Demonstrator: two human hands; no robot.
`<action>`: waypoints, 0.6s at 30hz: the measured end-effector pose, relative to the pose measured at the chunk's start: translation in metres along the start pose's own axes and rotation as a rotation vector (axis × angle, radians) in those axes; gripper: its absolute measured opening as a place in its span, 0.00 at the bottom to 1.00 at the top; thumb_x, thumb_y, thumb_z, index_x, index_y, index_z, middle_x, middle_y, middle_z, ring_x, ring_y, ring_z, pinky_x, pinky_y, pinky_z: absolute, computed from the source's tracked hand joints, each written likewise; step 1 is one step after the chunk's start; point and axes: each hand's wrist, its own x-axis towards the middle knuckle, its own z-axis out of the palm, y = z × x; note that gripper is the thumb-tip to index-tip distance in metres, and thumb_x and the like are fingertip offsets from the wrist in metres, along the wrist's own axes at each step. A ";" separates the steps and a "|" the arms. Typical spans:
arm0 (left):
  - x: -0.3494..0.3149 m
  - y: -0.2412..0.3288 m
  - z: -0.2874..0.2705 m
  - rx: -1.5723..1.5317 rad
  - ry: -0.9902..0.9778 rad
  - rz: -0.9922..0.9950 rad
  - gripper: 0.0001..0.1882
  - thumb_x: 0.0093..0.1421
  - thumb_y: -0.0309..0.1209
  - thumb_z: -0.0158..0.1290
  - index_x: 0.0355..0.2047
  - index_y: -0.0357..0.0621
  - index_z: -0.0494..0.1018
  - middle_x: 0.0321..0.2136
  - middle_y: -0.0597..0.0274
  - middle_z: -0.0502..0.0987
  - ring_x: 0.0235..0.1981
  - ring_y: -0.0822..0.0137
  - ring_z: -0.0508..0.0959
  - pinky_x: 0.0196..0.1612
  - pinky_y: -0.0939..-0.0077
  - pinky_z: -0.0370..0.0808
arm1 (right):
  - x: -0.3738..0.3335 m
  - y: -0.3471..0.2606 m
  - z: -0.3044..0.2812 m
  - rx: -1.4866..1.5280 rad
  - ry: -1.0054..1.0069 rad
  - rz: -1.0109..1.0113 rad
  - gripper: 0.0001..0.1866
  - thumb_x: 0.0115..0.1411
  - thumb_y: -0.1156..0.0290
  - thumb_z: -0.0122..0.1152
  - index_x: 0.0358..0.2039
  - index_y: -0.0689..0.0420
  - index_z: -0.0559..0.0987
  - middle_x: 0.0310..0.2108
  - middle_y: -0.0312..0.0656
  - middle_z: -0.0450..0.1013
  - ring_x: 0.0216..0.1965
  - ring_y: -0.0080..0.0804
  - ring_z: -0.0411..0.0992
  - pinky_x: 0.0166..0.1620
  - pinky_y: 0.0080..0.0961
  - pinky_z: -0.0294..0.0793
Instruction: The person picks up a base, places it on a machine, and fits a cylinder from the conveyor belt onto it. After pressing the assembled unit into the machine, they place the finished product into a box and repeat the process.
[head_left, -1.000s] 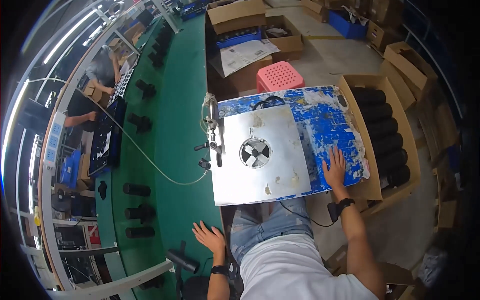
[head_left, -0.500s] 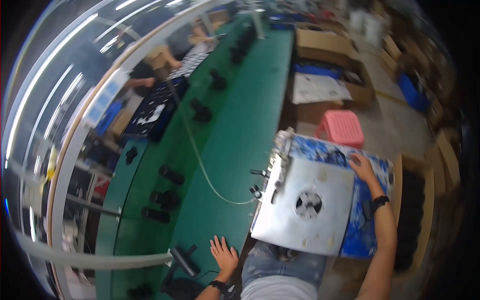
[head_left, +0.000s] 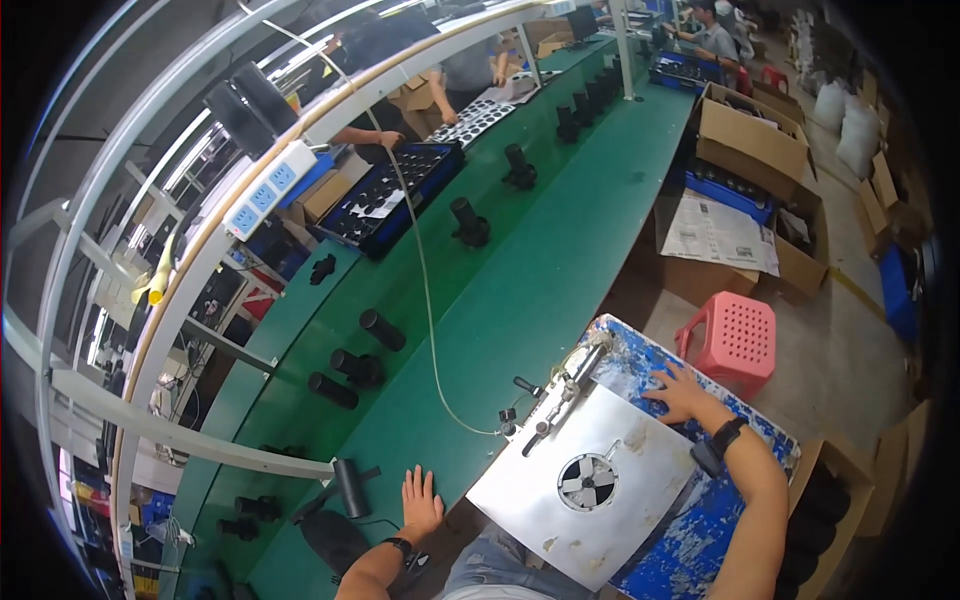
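Note:
My left hand (head_left: pixel 422 502) lies flat with fingers apart on the green bench (head_left: pixel 560 300), near its front edge. Just left of it is a black cylindrical tool (head_left: pixel 350 488) with a side handle. My right hand (head_left: pixel 678 392) is spread over the worn blue-and-white tabletop (head_left: pixel 690 535), beyond the far edge of a square metal plate (head_left: pixel 545 520). Neither hand holds anything that I can see. A round opening in the plate shows a grey bladed disc (head_left: pixel 588 482). Along the plate's left side runs a metal clamp fixture (head_left: pixel 565 400) with black knobs.
Several black cylinders (head_left: pixel 380 328) stand along the green bench, and a thin hose (head_left: pixel 430 330) crosses it. A pink stool (head_left: pixel 735 335) is beyond the small table. An open carton of dark parts (head_left: pixel 825 500) is at right. Co-workers handle parts across the bench around a black tray (head_left: pixel 390 195).
The view has swung, showing more of the far bench and the co-workers. My right hand has shifted left along the plate's far side, fingers more spread. My left hand stays flat on the bench.

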 end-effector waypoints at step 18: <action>0.019 0.030 0.016 0.041 -0.083 -0.301 0.38 0.53 0.37 0.48 0.64 0.40 0.52 0.66 0.44 0.46 0.66 0.38 0.46 0.64 0.44 0.50 | -0.210 -0.084 0.076 0.415 0.338 0.675 0.36 0.26 0.66 0.75 0.42 0.50 0.72 0.57 0.52 0.56 0.57 0.58 0.56 0.58 0.47 0.62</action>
